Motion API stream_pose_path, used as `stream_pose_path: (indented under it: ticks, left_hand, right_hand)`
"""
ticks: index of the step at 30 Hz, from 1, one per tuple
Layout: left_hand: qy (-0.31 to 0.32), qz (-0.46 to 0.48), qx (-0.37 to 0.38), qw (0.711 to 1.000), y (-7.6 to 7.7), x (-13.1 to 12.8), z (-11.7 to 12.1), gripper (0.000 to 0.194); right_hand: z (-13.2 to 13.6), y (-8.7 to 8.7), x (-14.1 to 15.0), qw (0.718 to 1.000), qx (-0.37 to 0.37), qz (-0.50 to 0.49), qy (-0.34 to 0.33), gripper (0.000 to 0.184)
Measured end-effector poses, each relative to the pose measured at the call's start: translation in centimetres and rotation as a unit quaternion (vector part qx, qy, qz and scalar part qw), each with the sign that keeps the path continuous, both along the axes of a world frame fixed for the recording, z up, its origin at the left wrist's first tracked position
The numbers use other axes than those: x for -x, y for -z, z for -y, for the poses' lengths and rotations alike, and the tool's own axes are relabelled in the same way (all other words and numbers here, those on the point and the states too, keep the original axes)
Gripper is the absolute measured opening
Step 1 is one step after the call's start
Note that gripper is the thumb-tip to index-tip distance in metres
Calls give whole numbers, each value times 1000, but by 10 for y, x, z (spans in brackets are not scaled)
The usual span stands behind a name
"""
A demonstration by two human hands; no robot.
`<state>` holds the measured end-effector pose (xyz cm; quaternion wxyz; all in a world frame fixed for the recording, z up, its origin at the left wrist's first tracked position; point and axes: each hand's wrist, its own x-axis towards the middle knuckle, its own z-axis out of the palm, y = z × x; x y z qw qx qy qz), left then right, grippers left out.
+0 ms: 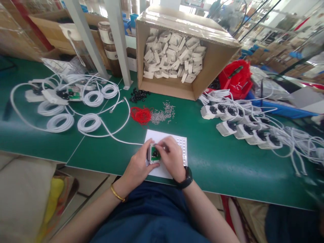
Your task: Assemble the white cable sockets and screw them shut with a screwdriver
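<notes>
My left hand (138,165) is closed round a small white housing with a green circuit board (155,156) in it. A black part sits on the middle of that board. My right hand (172,156) pinches at the board's upper right edge; what its fingertips hold, if anything, is hidden. From the housing a white cable (124,141) runs left across the bench. Under both hands lies a white sheet (162,172) with rows of small marks at its right side.
Beyond the sheet lie red rings (140,115), loose screws (159,117) and black parts (138,95). A cardboard box (167,84) of white housings stands behind. Coiled cables (89,123) spread on the left; cabled white units (245,131) stand in rows on the right.
</notes>
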<state>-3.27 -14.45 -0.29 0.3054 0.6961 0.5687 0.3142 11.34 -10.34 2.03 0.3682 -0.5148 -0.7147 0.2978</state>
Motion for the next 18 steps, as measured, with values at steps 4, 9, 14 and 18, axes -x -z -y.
stream_pose_path:
  ticks: [4, 9, 14, 18]
  left_hand:
    - [52, 3, -38, 998, 0, -2, 0, 77]
    - [77, 1, -29, 997, -5, -3, -1, 74]
    - [74, -1, -4, 997, -4, -2, -1, 73]
    - [69, 3, 19, 997, -4, -2, -1, 73]
  right_hand:
    - [10, 8, -12, 996, -78, 30, -38, 23]
    - [-35, -18, -26, 1000, 0, -16, 10, 19]
    - [-139, -36, 7, 984, -11, 177, -22, 18]
    - [-205, -23, 61, 971, -2, 234, -48, 20]
